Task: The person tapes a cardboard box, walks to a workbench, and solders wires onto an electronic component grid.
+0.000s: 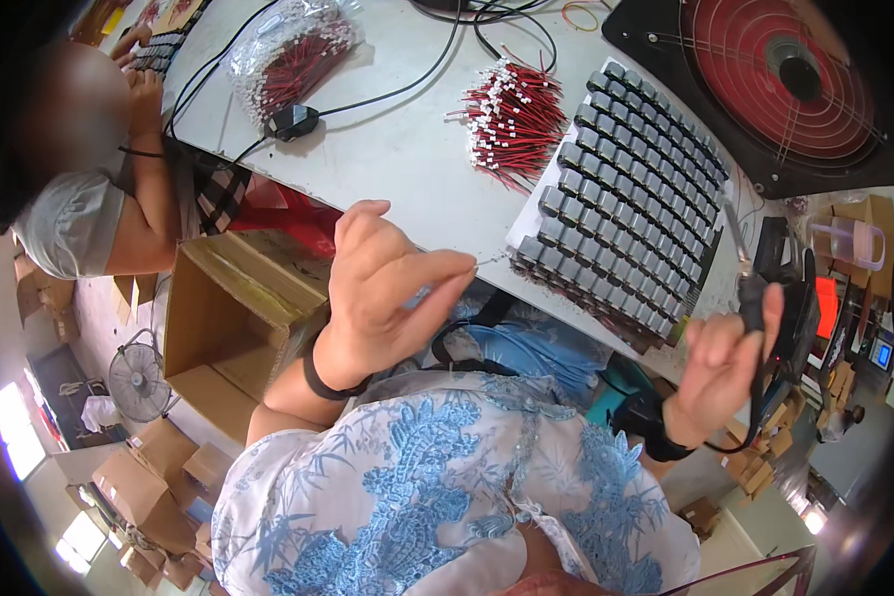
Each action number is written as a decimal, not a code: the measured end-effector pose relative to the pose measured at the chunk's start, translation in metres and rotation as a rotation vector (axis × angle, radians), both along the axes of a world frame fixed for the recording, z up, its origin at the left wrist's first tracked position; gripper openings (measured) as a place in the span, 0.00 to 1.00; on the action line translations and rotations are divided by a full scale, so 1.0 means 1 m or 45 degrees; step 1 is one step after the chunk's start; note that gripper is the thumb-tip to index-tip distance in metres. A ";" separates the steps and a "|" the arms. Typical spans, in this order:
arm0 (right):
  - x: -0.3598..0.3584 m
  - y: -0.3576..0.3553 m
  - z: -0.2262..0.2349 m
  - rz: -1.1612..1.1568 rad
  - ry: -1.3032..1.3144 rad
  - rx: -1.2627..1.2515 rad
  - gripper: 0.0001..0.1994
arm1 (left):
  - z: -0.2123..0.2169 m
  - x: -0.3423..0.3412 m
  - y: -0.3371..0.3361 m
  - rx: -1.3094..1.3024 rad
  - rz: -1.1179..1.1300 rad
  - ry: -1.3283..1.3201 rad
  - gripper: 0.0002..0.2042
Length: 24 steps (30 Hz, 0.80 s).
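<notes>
My left hand (pixel 387 273) is raised in front of the table's near edge, its thumb and forefinger pressed together. Whatever is in that pinch is too small to make out. My right hand (pixel 720 353) grips the dark handle of a soldering iron (pixel 750 298), whose thin metal tip points up and away at the right of the board. Between the hands lies a white board (pixel 528 221) bearing rows of small grey block-shaped parts (pixel 631 199). Just beyond its left side is a pile of short red and black wires with white connectors (pixel 515 119).
A red-centred fan with a wire guard (pixel 800 74) lies at the far right. A clear bag of wires (pixel 296 60) and a black cable with an inline box (pixel 293 122) are on the table (pixel 397 129). An open cardboard box (pixel 230 328) stands left; a co-worker (pixel 89 199) sits beyond.
</notes>
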State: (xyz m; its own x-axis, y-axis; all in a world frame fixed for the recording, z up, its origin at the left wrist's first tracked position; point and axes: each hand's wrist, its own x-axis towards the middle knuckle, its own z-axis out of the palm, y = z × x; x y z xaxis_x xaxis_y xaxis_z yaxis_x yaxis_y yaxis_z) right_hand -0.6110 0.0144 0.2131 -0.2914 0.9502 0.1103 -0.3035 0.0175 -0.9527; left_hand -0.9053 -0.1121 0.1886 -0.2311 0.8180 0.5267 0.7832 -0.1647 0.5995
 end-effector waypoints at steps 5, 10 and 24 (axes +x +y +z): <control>-0.013 -0.011 -0.005 -0.178 -0.288 0.262 0.26 | 0.000 0.000 -0.001 -0.126 -0.005 0.079 0.10; -0.047 -0.040 -0.021 -0.102 -0.471 0.565 0.14 | -0.002 0.002 -0.001 -0.088 -0.036 0.037 0.10; -0.061 -0.040 -0.026 0.200 -0.725 1.017 0.14 | -0.012 0.012 0.008 -0.068 -0.093 0.006 0.11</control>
